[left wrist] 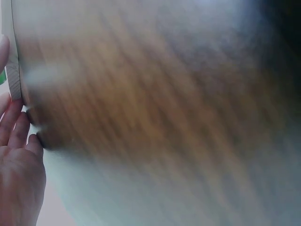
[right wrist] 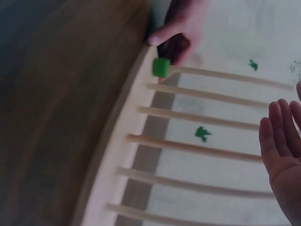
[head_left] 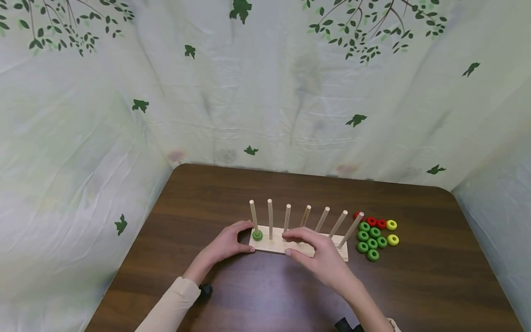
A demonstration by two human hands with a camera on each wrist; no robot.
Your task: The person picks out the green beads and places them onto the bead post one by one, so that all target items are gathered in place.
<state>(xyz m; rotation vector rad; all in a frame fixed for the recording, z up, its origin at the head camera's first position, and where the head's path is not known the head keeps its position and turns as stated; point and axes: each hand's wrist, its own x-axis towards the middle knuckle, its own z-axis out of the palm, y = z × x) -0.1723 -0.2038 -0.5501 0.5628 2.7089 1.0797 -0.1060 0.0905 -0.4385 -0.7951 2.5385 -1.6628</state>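
A pale wooden peg board (head_left: 275, 245) with several upright pegs stands on the table. One green ring (head_left: 257, 235) sits at the foot of the leftmost peg, and the other pegs carry no rings. My left hand (head_left: 224, 243) holds the board's left end, thumb at the front corner and fingers toward the back. My right hand (head_left: 321, 253) hovers in front of the middle pegs, thumb apart from the fingers. In the right wrist view its fingers (right wrist: 277, 136) look fairly straight, with nothing seen in them. The left wrist view shows only part of the left hand (left wrist: 21, 174) at the board's end.
Right of the board lie loose rings: several green rings (head_left: 375, 232), red rings (head_left: 381, 224) and two yellow rings (head_left: 392, 240). One red ring is partly behind the rightmost peg. The brown table (head_left: 448, 276) ends at a pale leaf-patterned cloth (head_left: 282, 92) behind.
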